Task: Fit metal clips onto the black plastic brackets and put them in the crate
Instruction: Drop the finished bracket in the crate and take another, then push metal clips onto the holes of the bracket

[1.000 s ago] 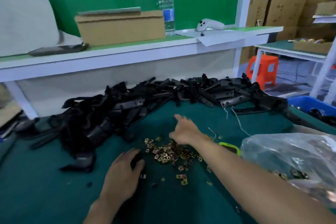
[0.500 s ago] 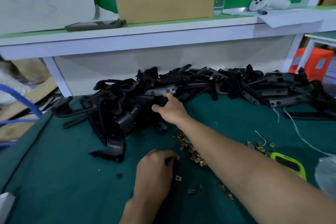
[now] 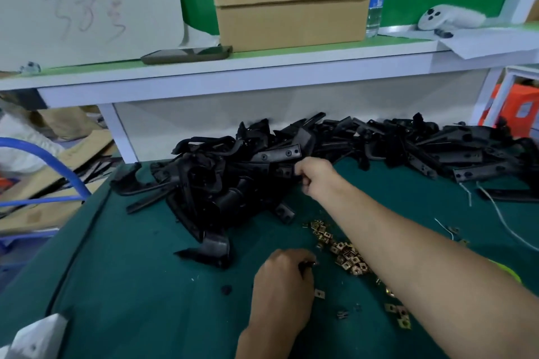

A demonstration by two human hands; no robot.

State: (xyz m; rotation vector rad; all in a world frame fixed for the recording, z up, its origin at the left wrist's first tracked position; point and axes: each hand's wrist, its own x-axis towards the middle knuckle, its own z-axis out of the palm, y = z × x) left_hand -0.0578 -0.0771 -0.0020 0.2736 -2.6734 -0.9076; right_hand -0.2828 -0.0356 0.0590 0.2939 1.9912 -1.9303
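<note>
Green cloth covers the table [image 3: 145, 285] below a white shelf. Half a second ago the right hand [image 3: 316, 176] was reaching, finger out, toward the pile of black brackets [image 3: 227, 183]. Now its fingers are curled and pinch one bracket [image 3: 287, 170] at the pile's near edge. The left hand [image 3: 284, 285] stays near, beside the scattered metal clips [image 3: 348, 256], with its fingers curled round a small dark piece [image 3: 306, 264] I cannot identify. A fresh bracket seems chosen, with no clip fitted to it yet. No crate is in view.
</note>
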